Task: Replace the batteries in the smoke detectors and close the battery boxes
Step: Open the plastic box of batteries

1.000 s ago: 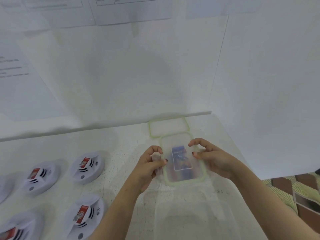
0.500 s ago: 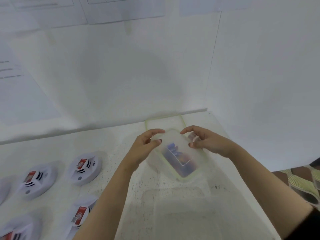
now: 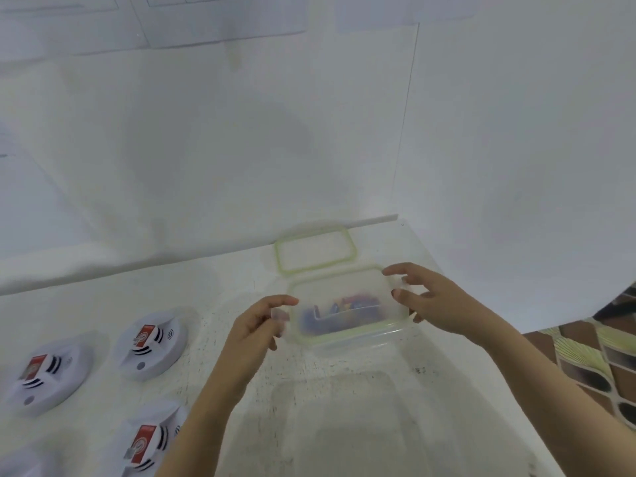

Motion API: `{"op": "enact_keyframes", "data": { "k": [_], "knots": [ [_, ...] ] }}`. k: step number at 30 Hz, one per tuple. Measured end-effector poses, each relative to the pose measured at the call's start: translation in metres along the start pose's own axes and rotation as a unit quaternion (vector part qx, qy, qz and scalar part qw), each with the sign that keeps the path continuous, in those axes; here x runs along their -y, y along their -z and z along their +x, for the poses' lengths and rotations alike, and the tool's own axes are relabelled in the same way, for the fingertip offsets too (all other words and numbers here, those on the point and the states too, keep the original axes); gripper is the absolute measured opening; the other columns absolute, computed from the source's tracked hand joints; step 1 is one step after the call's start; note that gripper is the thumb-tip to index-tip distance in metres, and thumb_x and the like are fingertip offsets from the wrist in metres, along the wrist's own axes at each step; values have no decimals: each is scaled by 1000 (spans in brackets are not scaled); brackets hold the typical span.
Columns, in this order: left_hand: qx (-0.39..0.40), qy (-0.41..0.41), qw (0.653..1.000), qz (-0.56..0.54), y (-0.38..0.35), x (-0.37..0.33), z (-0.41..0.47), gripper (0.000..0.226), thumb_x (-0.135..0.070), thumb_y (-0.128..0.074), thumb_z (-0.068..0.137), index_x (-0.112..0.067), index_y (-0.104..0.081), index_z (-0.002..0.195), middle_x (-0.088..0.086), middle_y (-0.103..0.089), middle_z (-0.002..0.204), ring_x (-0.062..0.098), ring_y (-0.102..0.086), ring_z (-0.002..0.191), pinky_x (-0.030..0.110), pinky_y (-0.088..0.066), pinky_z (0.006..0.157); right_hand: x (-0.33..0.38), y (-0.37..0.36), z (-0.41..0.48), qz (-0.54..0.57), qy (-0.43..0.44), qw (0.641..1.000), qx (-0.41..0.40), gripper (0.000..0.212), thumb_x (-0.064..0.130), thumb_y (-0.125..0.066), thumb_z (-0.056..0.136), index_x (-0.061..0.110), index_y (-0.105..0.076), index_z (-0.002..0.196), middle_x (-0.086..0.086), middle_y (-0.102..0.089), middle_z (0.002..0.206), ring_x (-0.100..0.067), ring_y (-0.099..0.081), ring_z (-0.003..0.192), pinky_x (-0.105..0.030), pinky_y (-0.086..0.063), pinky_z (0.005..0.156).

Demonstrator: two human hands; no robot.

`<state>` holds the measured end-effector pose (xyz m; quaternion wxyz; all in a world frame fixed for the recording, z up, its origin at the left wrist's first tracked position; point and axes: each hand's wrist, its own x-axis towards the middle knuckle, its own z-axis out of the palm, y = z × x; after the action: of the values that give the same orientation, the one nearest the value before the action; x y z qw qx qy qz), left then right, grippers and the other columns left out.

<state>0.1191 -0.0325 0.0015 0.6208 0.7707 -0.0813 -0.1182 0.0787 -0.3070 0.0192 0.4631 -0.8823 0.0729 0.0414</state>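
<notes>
**A:** Battery box, position?

**B:** Clear battery box [image 3: 346, 313], green-rimmed lid on top, at the far right of the white table [image 3: 241, 270], near the corner of the walls. Blue and red batteries [image 3: 340, 308] show through the plastic, blurred. Cannot tell whether the box rests on the table or is held just off it.

**A:** Hands?

**B:** One on each side of it. Left hand [image 3: 256, 327] at the left end, thumb and fingers curved round the side clip [image 3: 280, 315]. Too much blur to say whether they actually pinch it. Right hand [image 3: 432, 301] at the right end, fingers spread and loosely bent, tips at the box's far right corner and edge. It has nothing in its grasp.

**A:** Anything else near the box?

**B:** A second lid [image 3: 315, 249], also green-rimmed, lies flat just behind it, against the wall. A large clear tub [image 3: 344, 425] stands in front, nearer the person, between the forearms.

**A:** Detectors?

**B:** White round smoke detectors [image 3: 151, 342] on the left of the table, well apart from the box. At least three in sight, each with a red-labelled battery showing in the middle. Papers [image 3: 220, 18] are fixed to the wall above.
</notes>
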Motion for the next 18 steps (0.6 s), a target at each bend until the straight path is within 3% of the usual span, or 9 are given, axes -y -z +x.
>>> {"op": "enact_keyframes", "data": {
  "k": [2,4,6,8,11,14,16,18],
  "knots": [
    [-1,-21,999,-45,8,-4,0,61,19,-42,78,-32,-76,81,-6,-65,76,8,-52,64,17,-47,60,0,6,-6,42,-4,999,8,34,9,-48,91,37,-60,106,10,-48,123,-16,-66,88,-23,-52,75],
    [13,-61,995,-75,15,-12,2,55,16,-51,69,-30,-77,82,-5,-69,75,7,-58,64,15,-49,61,0,11,-7,67,-1,997,34,43,-1,-44,85,35,-63,101,19,-48,126,-15,-65,93,-29,-51,86],
    [31,-91,992,-83,20,-18,7,51,16,-59,72,-30,-78,86,2,-72,81,7,-65,73,15,-52,67,0,15,-6,78,5,996,49,51,-7,-43,83,36,-65,99,25,-47,126,-10,-64,91,-30,-50,88],
    [29,-103,992,-73,26,-22,13,47,16,-69,76,-28,-78,89,14,-72,88,12,-69,84,18,-54,74,0,17,0,61,13,997,54,55,-9,-47,82,40,-66,98,16,-55,123,-6,-64,87,-34,-50,91],
    [14,-101,994,-42,22,-25,17,43,10,-70,79,-31,-78,86,13,-74,88,13,-71,82,18,-54,74,-6,19,3,32,13,998,55,53,-8,-57,79,41,-68,97,-2,-66,106,-6,-63,78,-34,-49,87],
    [-20,-100,995,-15,20,-23,19,39,-1,-74,78,-39,-77,84,13,-67,77,11,-59,70,15,-49,69,-7,21,0,52,36,997,38,44,-4,-66,80,36,-71,96,8,-70,93,-9,-57,66,-24,-50,78],
    [-65,-101,993,6,20,-22,25,28,-17,-76,75,-44,-76,82,-5,-57,72,8,-47,68,16,-43,67,-1,25,2,65,67,996,-2,34,2,-65,83,32,-71,97,19,-69,96,-4,-56,64,-13,-46,70],
    [-112,-114,987,2,19,-27,32,17,-24,-75,73,-41,-77,78,-17,-54,80,5,-49,71,15,-42,65,7,29,9,82,90,992,-40,23,10,-62,87,28,-70,98,18,-71,89,-1,-57,67,-12,-47,65]
  ]
}}
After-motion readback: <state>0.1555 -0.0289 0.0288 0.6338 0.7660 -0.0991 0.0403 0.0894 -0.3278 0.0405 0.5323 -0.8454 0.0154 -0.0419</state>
